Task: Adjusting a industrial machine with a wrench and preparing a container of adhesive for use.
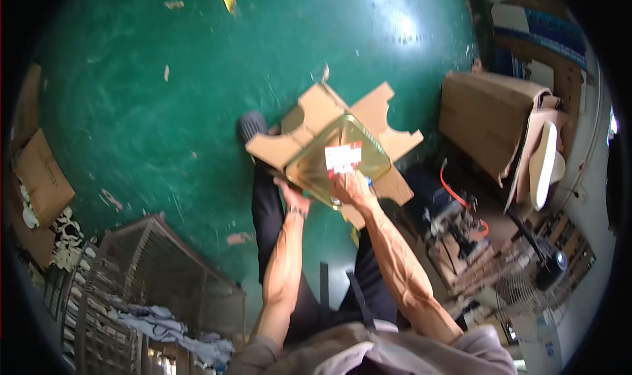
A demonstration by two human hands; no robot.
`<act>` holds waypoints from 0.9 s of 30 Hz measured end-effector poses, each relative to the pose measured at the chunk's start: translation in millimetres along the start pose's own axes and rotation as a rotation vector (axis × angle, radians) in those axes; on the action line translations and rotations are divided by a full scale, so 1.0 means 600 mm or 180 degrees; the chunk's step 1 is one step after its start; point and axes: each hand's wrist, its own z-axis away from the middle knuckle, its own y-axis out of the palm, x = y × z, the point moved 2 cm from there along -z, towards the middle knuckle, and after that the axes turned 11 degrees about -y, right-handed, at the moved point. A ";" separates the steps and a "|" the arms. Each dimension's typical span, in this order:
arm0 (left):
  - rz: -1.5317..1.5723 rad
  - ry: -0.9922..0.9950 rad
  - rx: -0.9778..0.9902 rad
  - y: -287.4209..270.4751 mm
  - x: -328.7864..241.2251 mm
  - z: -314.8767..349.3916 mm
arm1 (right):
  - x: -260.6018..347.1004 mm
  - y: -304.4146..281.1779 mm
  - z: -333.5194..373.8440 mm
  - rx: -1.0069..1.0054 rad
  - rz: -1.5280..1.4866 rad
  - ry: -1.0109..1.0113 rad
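A square gold-coloured metal tin (316,156) sits in an open cardboard box (318,106), whose notched flaps spread outward all round. On the tin's top is a red and white label (342,154). My right hand (352,189) rests over the label's near edge with its fingers curled; what lies beneath them is hidden. Beside it shows a small blue cap (369,181). At the box's near left side, my left hand (293,199) grips the edge, thumb side up, with some fingers hidden below.
A large cardboard carton (484,118) stands on the right, near a small machine with a red hose (453,189) and a fan (536,283). A metal rack (155,263) with cloth is at lower left. Scraps lie on the green floor (164,125).
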 end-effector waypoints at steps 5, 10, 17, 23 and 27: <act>0.0642 0.0672 0.0535 -0.054 0.015 0.017 | 0.130 -0.155 0.082 0.0225 -0.1550 0.0707; 0.0366 0.1659 0.0060 -0.018 0.035 0.076 | 0.205 -0.285 0.181 0.0410 -0.1757 0.1012; -0.1729 0.2496 -0.0575 -0.005 -0.028 0.152 | 0.336 -0.438 0.261 0.0785 -0.1947 0.1247; -0.1520 0.2617 -0.0652 0.079 0.088 0.244 | 0.278 -0.454 0.334 0.0596 -0.1815 0.1561; -0.1763 0.2981 -0.1289 0.093 0.045 0.213 | 0.315 -0.472 0.333 0.0462 -0.1795 0.1258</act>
